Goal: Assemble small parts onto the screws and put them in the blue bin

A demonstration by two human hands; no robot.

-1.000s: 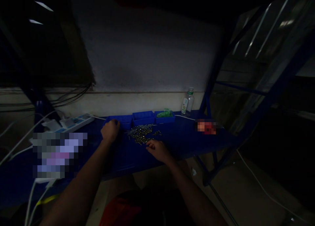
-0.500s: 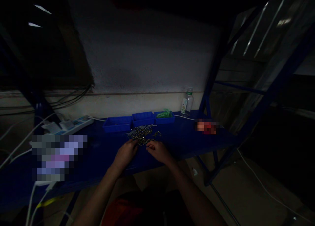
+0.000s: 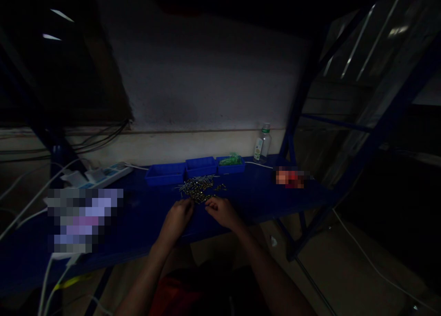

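Observation:
A pile of small metal pieces point(image 3: 198, 187), some long and thin like pins, lies on the blue table point(image 3: 138, 215). My left hand point(image 3: 179, 213) is at the pile's near left edge, fingers bent and pressed together; whatever they grip is too small to name. At the near right edge, my right hand point(image 3: 220, 210) has its fingers curled in a pinch, its contents too small to make out. Behind the pile stand a left blue bin point(image 3: 165, 180), a middle blue bin point(image 3: 200, 172) and a right blue bin point(image 3: 237, 169) with green material point(image 3: 230, 160) in it.
A clear bottle point(image 3: 262, 147) stands at the back right, near a blurred reddish item point(image 3: 289, 177). On the left are a white power strip point(image 3: 115, 172) with plugs and a blurred pale item point(image 3: 86, 219). Cables and blue rack posts flank the table.
My left hand has shifted slightly down, away from the pile. My right hand keeps almost the same place and curled pose.

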